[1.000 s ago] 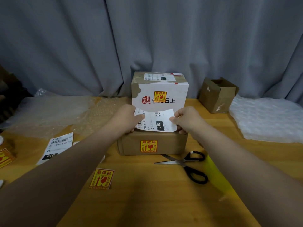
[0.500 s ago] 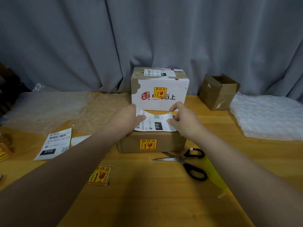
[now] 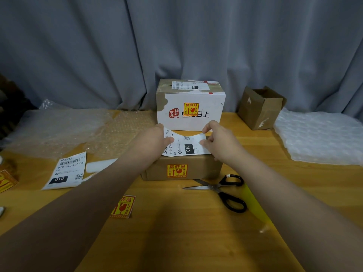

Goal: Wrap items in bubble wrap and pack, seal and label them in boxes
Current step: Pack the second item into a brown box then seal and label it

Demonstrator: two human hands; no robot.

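White paper printed in black, the shipping label (image 3: 184, 145) is held over the top of the brown box (image 3: 196, 167), bowed so that its far edge dips in the middle. Whether it already touches the cardboard cannot be told. The left grip (image 3: 155, 140) pinches its left edge, thumb on top; the right grip (image 3: 220, 142) pinches the right edge, forefinger lifted. On the label "010-010", "L30", a QR code and a black block with "010" can be read.

The brown box sits mid-tabletop (image 3: 186, 242), and its front bears a yellow fragile sticker (image 3: 177, 171) with red "易碎品". Just behind stands a taller white box (image 3: 212, 122) with the same kind of sticker, a red seal mark, black characters ending "上", and a label on its lid.

To the left lies a second label (image 3: 66, 172) reading "010-010-L30-551" and "010"; a loose fragile sticker (image 3: 122, 206) lies nearer. Black-handled scissors (image 3: 222, 189) rest right of the brown box. Clear bubble wrap (image 3: 59, 130) is spread at far left, and an open carton (image 3: 259, 108) stands at far right.
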